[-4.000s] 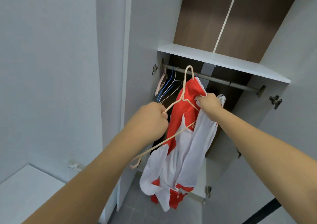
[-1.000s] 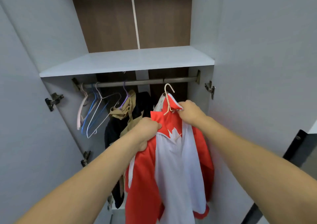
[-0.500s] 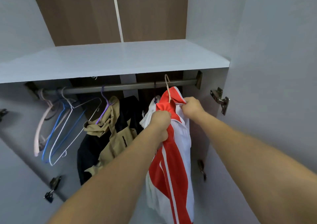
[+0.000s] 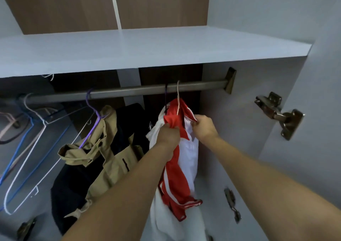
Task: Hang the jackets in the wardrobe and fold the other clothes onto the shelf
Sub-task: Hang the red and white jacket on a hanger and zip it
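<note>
hanger hook now over the rail, both hands gripping the jacket.

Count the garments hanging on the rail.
3: a tan jacket left of centre, a dark garment behind it, a red-and-white jacket at right. Others may hide behind.

We see two arms reaching in from the bottom edge, both bare from the edge of view to the wrist, with no sleeve or cuff in sight. Our left hand wears no glove, ring or band that we can make out, and our right hand is just as unadorned. Neither wrist carries a watch or strap. The fingers show no visible markings; the nails are too blurred to tell.
</note>
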